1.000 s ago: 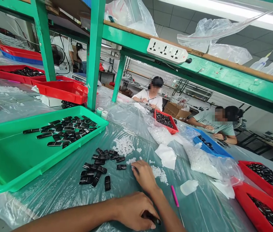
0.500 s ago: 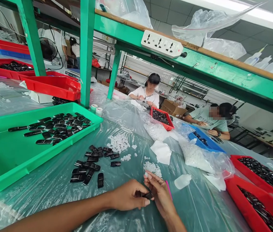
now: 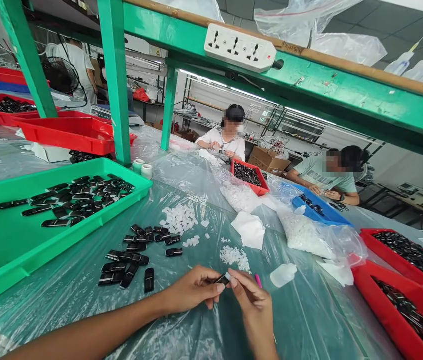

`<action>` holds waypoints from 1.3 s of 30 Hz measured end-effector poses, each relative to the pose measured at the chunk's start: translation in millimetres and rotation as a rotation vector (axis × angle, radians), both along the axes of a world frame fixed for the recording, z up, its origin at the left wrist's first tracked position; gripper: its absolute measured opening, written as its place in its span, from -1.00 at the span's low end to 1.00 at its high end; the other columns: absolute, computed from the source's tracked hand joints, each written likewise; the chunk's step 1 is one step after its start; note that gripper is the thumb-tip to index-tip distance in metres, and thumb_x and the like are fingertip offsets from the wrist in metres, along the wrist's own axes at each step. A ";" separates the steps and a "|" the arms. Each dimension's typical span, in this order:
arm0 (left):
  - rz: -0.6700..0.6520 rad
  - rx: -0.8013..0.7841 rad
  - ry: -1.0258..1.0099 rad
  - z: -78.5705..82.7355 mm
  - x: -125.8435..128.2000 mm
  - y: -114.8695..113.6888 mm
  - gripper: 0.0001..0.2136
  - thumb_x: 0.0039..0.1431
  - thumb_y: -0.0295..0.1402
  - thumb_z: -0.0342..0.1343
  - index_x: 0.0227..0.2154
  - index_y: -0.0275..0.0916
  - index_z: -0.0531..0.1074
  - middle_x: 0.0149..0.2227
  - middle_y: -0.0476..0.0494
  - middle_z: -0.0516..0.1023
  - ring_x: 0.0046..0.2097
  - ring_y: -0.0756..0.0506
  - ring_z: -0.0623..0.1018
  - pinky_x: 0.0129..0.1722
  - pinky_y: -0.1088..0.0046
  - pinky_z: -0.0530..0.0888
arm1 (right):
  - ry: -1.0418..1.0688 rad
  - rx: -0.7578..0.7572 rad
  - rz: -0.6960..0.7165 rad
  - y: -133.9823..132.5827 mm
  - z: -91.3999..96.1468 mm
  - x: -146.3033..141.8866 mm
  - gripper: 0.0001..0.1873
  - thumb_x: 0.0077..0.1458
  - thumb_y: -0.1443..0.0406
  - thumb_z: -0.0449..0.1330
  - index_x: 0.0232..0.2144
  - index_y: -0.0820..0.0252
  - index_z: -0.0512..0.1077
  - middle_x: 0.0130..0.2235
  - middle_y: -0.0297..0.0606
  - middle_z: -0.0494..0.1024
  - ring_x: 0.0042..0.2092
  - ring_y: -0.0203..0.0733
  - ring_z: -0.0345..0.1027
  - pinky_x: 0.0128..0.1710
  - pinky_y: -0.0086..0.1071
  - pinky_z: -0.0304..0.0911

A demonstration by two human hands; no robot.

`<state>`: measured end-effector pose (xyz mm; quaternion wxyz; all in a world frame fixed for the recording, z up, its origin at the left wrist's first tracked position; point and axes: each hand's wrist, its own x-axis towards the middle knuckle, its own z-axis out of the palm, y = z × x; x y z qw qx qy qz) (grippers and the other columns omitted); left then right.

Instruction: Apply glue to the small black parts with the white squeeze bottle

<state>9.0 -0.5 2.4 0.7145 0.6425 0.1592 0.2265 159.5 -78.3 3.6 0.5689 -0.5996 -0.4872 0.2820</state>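
My left hand (image 3: pixel 191 291) is closed around a small black plastic casing (image 3: pixel 222 280), held tilted up to the right. My right hand (image 3: pixel 253 302) pinches a tiny white piece (image 3: pixel 228 275) against the casing's far end; fingertips partly hide it. Left of my hands lie several loose black casings (image 3: pixel 131 265) with pale lines on them. Beyond them is a heap of white pieces (image 3: pixel 179 218). A smaller heap of white bits (image 3: pixel 235 257) lies just past my right hand.
A green tray (image 3: pixel 65 245) holding black casings stands at the left. To the right are a white bottle (image 3: pixel 284 275), a pink stick (image 3: pixel 258 280) and red bins (image 3: pixel 380 300). A green shelf frame (image 3: pixel 116 85) rises ahead. Two people sit across the table.
My right hand has come back from beside the small white heap to the black casing, bringing the white piece to its end. My left hand has turned the casing upward. The view has shifted slightly.
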 end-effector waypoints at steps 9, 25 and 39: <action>-0.039 0.062 0.006 -3.1 -2.5 2.5 -0.59 0.12 -0.04 0.02 -0.53 -0.35 0.36 -0.56 0.00 0.29 -0.54 0.06 0.35 -0.51 0.58 0.30 | 0.056 -0.024 0.018 1.6 -6.6 -0.7 -0.77 -0.01 0.17 0.22 -0.29 0.07 0.57 -0.21 -0.22 0.56 -0.13 -0.07 0.40 -0.13 -0.26 0.31; -0.054 0.025 -0.007 5.4 -5.8 4.2 -0.58 0.15 -0.04 -0.02 -0.57 -0.33 0.31 -0.59 0.03 0.27 -0.59 0.10 0.25 -0.54 0.60 0.19 | 0.093 0.001 0.052 -3.2 -19.4 -15.6 -0.70 0.10 0.19 0.12 -0.12 0.07 0.48 -0.03 -0.20 0.48 0.04 -0.03 0.29 0.05 -0.14 0.15; 0.037 0.005 0.064 1.9 -2.5 5.6 -0.62 0.11 -0.07 0.05 -0.45 -0.37 0.46 -0.52 -0.02 0.38 -0.52 0.04 0.37 -0.36 0.48 0.35 | -0.798 -0.086 -0.257 12.0 -5.2 49.5 -0.73 0.12 0.20 0.03 -0.27 0.10 0.51 -0.19 -0.19 0.51 -0.10 -0.01 0.30 -0.13 -0.19 0.19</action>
